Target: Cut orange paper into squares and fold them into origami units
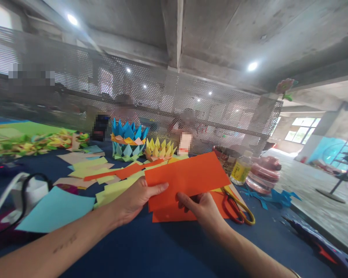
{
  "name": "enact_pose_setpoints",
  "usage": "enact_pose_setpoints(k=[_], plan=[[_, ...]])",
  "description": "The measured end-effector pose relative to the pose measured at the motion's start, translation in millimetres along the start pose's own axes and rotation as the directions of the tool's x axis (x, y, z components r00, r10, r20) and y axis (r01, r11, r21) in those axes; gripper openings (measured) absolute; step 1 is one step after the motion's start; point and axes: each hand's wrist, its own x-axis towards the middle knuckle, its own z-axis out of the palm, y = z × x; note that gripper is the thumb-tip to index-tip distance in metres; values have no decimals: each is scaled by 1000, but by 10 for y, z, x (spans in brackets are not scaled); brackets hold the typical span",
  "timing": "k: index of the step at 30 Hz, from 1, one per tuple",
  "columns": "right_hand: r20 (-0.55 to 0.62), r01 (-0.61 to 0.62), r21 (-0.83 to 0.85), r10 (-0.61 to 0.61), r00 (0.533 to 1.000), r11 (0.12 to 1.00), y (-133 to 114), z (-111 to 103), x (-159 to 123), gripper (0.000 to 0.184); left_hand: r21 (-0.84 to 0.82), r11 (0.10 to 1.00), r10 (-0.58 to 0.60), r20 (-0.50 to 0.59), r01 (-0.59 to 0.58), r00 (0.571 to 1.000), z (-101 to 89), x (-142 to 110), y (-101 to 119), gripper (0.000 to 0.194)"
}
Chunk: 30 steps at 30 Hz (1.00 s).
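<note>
An orange paper sheet [188, 175] is held up just above the dark blue table [150, 247]. My left hand [135, 200] pinches its lower left edge, thumb on top. My right hand [204, 210] grips its lower middle edge with curled fingers. A second orange sheet [171, 214] lies flat on the table under the held one. Scissors with red and yellow handles [237, 208] lie just right of my right hand.
Yellow, green and orange paper pieces [98, 173] and a light blue sheet [56, 208] lie at left. Folded blue [129, 141] and yellow [159, 150] paper crowns stand at the back before a perforated metal screen. A small bottle [241, 168] and a pink container [262, 173] stand at right.
</note>
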Motion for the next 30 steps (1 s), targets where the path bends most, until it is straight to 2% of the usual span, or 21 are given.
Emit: enact_pose_setpoints(k=[14,23,30], plan=[[-28,-27,-32,26,999,999,-13,6,5,33,-6,1000,-14,30,14,999,43,-52,65,31],[-41,-36,-18,35,999,999,-24,23,-13,33,-24,999,-33,-44,32,999,51,-49,60,19],[-25,-24,-4,24,999,1000,-23,14,5,33,22,999,-22,-172,26,985,122,-58,109,28]])
